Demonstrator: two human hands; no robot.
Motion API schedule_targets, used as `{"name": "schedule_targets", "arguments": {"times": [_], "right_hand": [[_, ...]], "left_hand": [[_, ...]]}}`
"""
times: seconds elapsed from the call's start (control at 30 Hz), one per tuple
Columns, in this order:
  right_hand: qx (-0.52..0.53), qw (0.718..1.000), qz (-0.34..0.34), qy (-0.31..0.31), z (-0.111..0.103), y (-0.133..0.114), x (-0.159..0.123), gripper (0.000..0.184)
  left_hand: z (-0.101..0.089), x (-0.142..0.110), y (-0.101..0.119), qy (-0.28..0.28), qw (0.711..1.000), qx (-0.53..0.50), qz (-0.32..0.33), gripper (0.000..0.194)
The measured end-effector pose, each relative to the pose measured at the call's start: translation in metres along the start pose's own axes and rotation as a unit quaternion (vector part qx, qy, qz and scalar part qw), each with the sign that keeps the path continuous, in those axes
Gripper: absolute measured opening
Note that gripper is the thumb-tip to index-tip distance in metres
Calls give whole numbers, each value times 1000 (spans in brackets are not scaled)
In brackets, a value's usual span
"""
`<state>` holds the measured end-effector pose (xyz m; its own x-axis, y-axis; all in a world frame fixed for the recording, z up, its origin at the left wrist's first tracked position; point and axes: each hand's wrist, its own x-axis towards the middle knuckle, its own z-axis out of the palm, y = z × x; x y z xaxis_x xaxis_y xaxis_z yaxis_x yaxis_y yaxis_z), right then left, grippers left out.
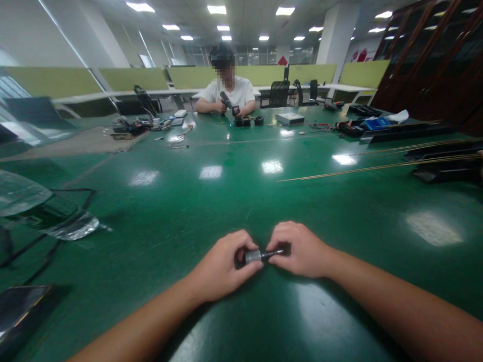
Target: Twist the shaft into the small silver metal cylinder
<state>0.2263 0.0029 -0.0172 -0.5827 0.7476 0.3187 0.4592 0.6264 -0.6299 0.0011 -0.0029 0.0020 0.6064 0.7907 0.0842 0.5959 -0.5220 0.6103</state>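
Observation:
Both my hands meet just above the green tabletop around a small grey metal cylinder with a thin dark shaft (253,256), which lies sideways between them. My left hand (224,264) grips the thick cylinder end between thumb and curled fingers. At the other end, my right hand (300,250) pinches the thin shaft, whose shiny tip shows between thumb and forefinger. The exact kind of part is too small to make out. Fingers hide some of the cylinder's far side.
A clear plastic bottle (75,223) lies at the left, with a dark phone-like slab (22,304) nearer me. Across the green table (181,201), a person (226,93) holds a power drill (226,99). Thin brass-coloured rods (339,172) reach in from the right.

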Motion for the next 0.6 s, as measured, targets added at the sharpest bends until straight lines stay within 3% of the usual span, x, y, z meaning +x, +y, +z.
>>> {"name": "schedule_targets", "arguments": {"times": [0.6], "right_hand": [[-26,999,15,-43,-23,6,-3,7]], "left_hand": [[-1,0,1,-6,1000,-8,-5,13]]}}
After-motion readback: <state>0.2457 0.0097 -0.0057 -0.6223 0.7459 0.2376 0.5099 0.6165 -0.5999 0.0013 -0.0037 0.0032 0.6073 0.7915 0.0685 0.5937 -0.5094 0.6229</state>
